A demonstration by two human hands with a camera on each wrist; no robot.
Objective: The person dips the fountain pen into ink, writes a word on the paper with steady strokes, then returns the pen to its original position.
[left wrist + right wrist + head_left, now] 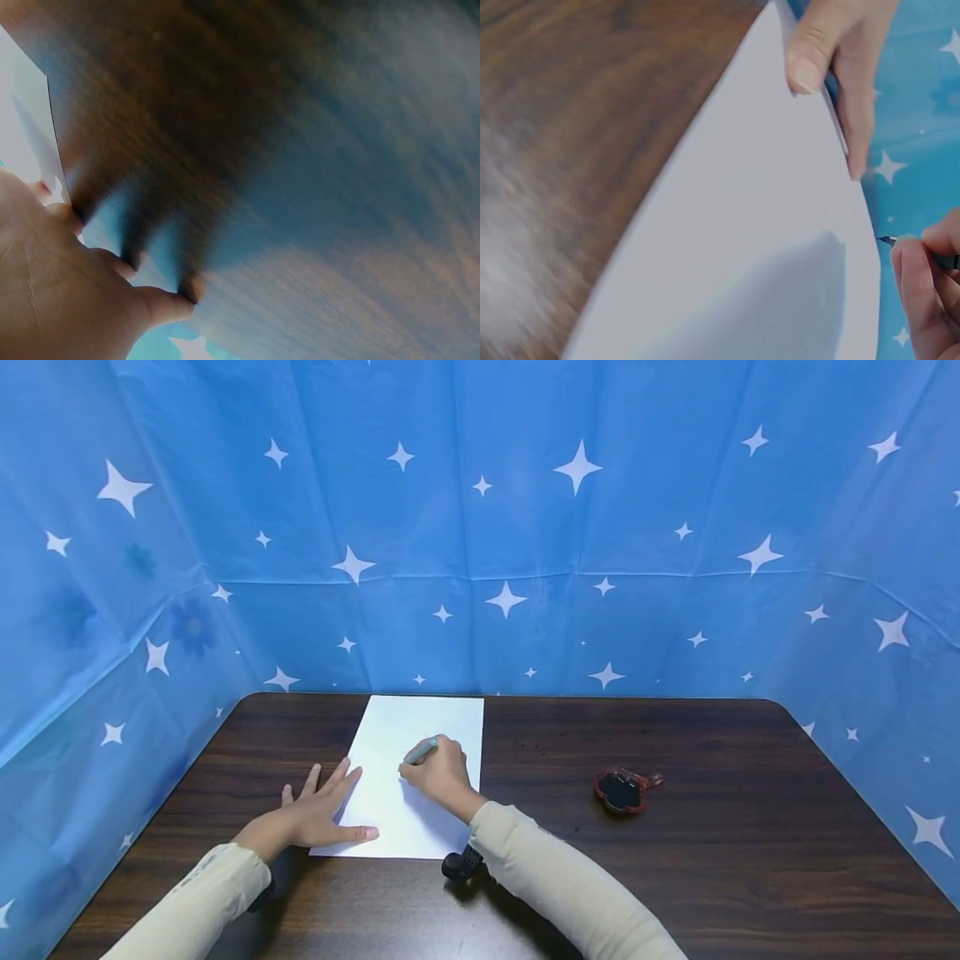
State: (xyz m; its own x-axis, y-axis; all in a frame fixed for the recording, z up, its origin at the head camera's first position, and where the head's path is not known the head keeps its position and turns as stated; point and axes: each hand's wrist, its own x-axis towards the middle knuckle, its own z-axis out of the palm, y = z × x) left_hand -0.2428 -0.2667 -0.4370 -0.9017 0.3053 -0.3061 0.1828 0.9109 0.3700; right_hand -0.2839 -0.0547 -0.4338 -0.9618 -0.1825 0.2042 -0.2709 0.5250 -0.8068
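A white sheet of paper (420,714) lies on the dark wooden table. My left hand (309,820) is spread flat at its left edge, thumb and fingertips on the paper and the other fingers on the wood; the left wrist view shows the palm (64,292) and splayed fingers. Over the middle of the sheet, my right hand (444,777) pinches a grey-green pen (422,750), angled with its tip down toward the paper. In the right wrist view the dark pen tip (886,240) pokes out past the curled fingers (919,292). Any marks on the sheet are too faint to make out.
To the right on the table (720,843) lies a small red-rimmed dish-like thing (621,791) with a black middle and a short handle. A blue curtain (525,527) with white stars hangs behind the table and along both sides.
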